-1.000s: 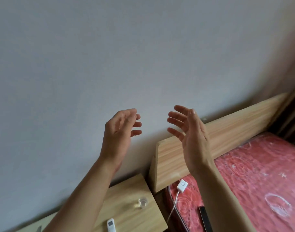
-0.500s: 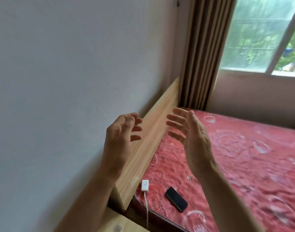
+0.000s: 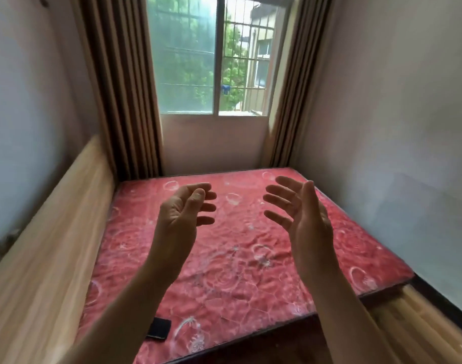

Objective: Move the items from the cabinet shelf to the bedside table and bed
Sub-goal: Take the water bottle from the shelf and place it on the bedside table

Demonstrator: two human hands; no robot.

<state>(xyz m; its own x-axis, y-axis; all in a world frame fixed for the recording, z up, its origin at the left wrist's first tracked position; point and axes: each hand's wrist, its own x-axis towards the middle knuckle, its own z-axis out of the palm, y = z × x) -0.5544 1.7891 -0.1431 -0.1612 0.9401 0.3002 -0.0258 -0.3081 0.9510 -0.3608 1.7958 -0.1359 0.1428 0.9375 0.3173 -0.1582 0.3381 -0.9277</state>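
Note:
A bed with a red patterned mattress [image 3: 237,258] fills the middle of the view. My left hand [image 3: 182,216] and my right hand [image 3: 300,216] are raised side by side above it, palms facing each other, fingers apart and slightly curled, holding nothing. A flat black device [image 3: 159,328] lies on the mattress near its lower left corner, partly hidden behind my left forearm. Neither the cabinet shelf nor the bedside table is in sight.
A wooden headboard [image 3: 48,258] runs along the left wall. Brown curtains [image 3: 125,88] frame a barred window [image 3: 211,56] beyond the bed. A plain wall [image 3: 395,127] borders the bed on the right, with wooden floor [image 3: 419,329] at the lower right.
The view has swung right, from the wall and bedside table to the whole bed and window. Both hands keep the same raised, spread pose. The charger and table have left the view.

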